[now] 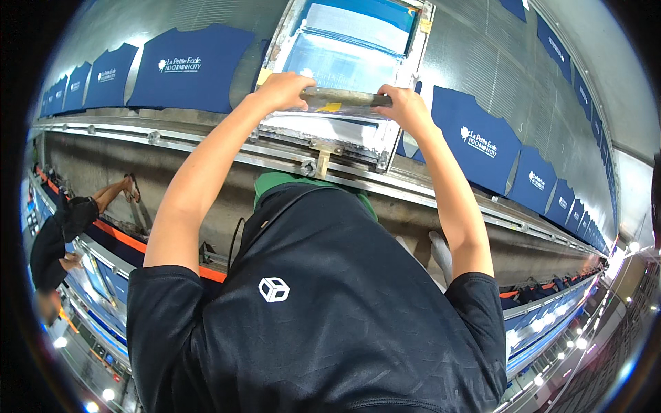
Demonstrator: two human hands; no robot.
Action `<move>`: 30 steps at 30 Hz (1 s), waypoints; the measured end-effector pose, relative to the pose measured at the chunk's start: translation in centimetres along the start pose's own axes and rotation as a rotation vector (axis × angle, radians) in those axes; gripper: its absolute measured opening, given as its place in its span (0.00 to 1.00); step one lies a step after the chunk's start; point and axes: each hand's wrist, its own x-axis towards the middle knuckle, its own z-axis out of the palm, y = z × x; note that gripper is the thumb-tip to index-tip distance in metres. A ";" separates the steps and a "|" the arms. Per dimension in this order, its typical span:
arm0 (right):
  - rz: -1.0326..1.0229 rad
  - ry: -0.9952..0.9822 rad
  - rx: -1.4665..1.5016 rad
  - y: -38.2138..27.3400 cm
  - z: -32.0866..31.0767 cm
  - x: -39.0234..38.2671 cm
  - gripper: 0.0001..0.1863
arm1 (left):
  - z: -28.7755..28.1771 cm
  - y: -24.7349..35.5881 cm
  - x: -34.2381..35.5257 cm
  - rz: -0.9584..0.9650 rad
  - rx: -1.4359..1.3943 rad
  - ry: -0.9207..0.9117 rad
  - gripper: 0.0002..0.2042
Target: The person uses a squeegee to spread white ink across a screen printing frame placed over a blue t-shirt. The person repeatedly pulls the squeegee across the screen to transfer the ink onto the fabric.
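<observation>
Head view: left hand (288,88) and right hand (403,104) both curled tight round the ends of a squeegee (342,98), a long flat bar, worn grey-brown wood with a yellowish smear low at its middle; it lies crosswise on a printing screen (344,65), metal-framed, mesh blue with a pale whitish band near the bar; screen sits on a long grey table (482,76) lined with navy shirts (189,65), white print on each; another person (58,237) stands at left, by a lower table
</observation>
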 end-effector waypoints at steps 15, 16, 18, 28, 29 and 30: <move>0.134 -0.384 0.124 3.5 3.5 4.8 0.43 | 4.6 -4.4 8.1 0.086 -0.160 -0.177 0.45; 0.151 -0.318 0.170 3.2 2.6 4.6 0.37 | 2.9 -4.2 8.5 0.056 -0.208 -0.273 0.44; 0.176 -0.020 0.653 4.3 1.0 4.0 0.30 | -0.4 -3.6 9.1 0.029 -0.243 -0.293 0.41; 0.594 0.547 1.044 11.2 4.8 3.8 0.17 | -5.7 -3.8 12.8 0.062 -0.064 0.210 0.24; 0.584 0.574 1.019 11.6 5.1 4.6 0.16 | -6.1 -3.8 12.5 0.084 -0.094 0.158 0.22; 0.552 0.599 1.036 11.4 5.2 5.3 0.15 | -5.4 -4.3 11.7 0.091 -0.132 0.100 0.21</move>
